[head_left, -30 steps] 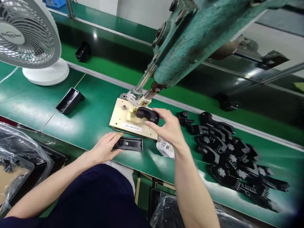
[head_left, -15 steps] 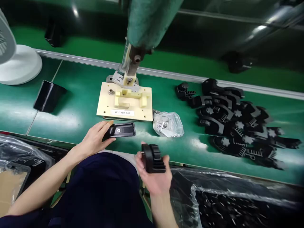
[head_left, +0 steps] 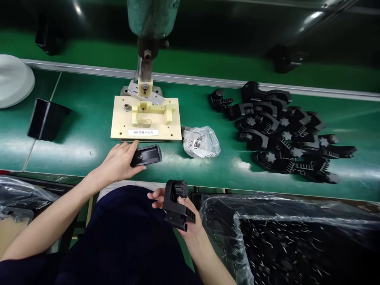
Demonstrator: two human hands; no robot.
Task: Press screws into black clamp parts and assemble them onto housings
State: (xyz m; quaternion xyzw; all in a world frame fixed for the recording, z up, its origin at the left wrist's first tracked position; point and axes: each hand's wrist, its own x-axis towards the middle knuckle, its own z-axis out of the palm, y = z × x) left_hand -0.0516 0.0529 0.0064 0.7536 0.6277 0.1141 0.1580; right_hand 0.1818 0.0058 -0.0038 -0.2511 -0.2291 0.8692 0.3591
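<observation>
My left hand grips one end of a black rectangular plastic shell, its hollow side facing up, at the front of the green bench. In my right hand, held over the bench's front edge, is a black plastic clamp with a knob on top and a ribbed part below. The fingers wrap partly behind it. Just beyond my left hand is a cream fixture plate with a white label and raised blocks. A green press head hangs above that fixture.
Many similar black clamps lie heaped on the right of the bench. A clear plastic bag of small parts sits beside the fixture. An open black box and a white round base are at left. A plastic-lined bin stands front right.
The clamp in my right hand has turned and moved left and slightly down. My left hand still holds the shell in about the same place. The whole view has shifted.
</observation>
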